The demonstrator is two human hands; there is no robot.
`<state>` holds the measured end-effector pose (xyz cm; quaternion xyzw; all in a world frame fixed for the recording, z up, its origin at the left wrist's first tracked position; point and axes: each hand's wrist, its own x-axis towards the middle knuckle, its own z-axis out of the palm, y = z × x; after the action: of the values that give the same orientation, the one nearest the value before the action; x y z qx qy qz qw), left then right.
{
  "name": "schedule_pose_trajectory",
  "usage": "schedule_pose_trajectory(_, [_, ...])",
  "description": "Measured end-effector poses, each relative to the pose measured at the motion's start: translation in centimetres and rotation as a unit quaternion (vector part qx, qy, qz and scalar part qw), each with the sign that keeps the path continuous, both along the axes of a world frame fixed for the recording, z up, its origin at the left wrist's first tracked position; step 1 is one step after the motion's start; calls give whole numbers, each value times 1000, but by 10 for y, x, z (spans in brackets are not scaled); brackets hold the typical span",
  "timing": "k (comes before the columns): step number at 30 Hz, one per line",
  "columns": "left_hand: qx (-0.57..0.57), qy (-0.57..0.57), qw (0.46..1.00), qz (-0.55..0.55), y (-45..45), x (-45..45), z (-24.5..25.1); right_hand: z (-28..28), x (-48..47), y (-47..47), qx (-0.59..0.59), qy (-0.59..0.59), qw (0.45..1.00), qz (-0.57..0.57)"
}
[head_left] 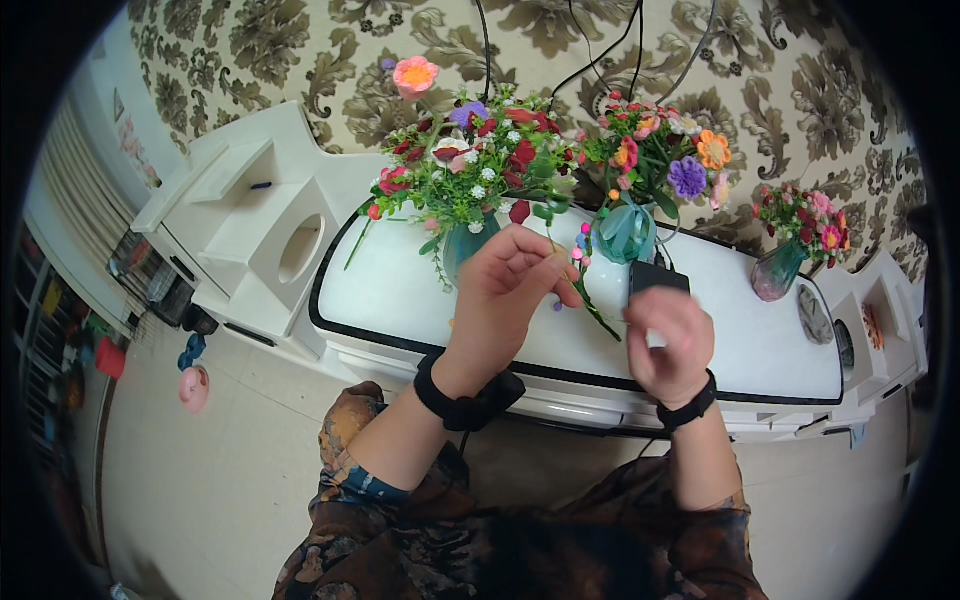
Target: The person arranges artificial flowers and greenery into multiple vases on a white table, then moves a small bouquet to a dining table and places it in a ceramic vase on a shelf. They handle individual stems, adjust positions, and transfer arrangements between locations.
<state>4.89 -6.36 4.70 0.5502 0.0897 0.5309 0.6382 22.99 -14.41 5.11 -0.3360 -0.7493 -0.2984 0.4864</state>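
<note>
Between the thumb and fingers of my left hand (510, 289) is the thin green stem of an artificial sprig (553, 206) with leaves. The blurred right hand (670, 337) is raised apart from it, fingers curled; whether it holds anything is unclear. Behind the left hand, a teal glass vase (463, 244) bears a dense bouquet of artificial flowers (487, 150). To its right, a second teal vase (627, 232) holds crocheted flowers (688, 178). Beyond the right hand lies a black box-shaped device (658, 279). A green stem (598, 311) is visible between the hands.
A white cabinet top (750, 322) with black edging spans the front. A third vase (778, 271) and a grey cloth-like item (815, 315) are at its right. A loose stem (358, 244) lies left. Black cables (592, 67) hang behind; shelf units flank the cabinet.
</note>
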Motion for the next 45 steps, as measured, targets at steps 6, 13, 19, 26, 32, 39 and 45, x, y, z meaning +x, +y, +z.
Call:
schedule_pose_trajectory(6, [-27,40,998,-30,-2,3,-3,-1,-2,-6,17,-75,997,-21])
schedule_pose_trajectory(13, [29,-4,999,-35,-9,4,-1,-6,-7,-2,-179,190,963,67])
schedule_pose_trajectory(19, [85,23,995,-45,-9,3,0,-34,-21,-2,-583,537,96,602])
schedule_pose_trajectory(26, [66,12,997,-42,-14,4,1,-27,-19,-9,-615,487,451,425])
schedule_pose_trajectory(32, [45,37,998,-8,-6,6,0,-12,-21,-22,-297,146,944,22])
schedule_pose_trajectory(39, [-26,37,996,-83,-7,16,-8,-22,-6,-32,-601,521,419,438])
schedule_pose_trajectory(45, [-84,43,979,-181,-17,27,-9,-68,-30,-34,-499,498,100,702])
